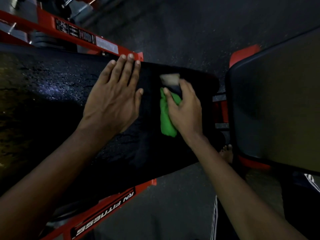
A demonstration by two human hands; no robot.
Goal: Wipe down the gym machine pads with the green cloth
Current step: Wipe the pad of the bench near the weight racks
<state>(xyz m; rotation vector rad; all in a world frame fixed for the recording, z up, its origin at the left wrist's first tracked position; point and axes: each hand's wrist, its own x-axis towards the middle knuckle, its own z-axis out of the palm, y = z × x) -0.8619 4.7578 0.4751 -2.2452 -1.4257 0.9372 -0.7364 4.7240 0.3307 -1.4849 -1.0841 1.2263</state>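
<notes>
Your left hand (pixel 112 99) lies flat, fingers straight, bracing the black pad (pixel 52 87). Your right hand (pixel 185 108) grips the bunched green cloth (pixel 166 118) near that pad's end; open it out and wipe with even pressure.

Part of the green cloth (pixel 166 116) is tucked under the right hand (pixel 186 108), and the pale, smeared thing (pixel 170 79) just beyond it is too blurred to name. The long black pad (pixel 52 94) runs off the left edge and the second pad (pixel 277 101) off the right. The stickers (pixel 74 31) on the red frame (pixel 43 25) are too small to read.
</notes>
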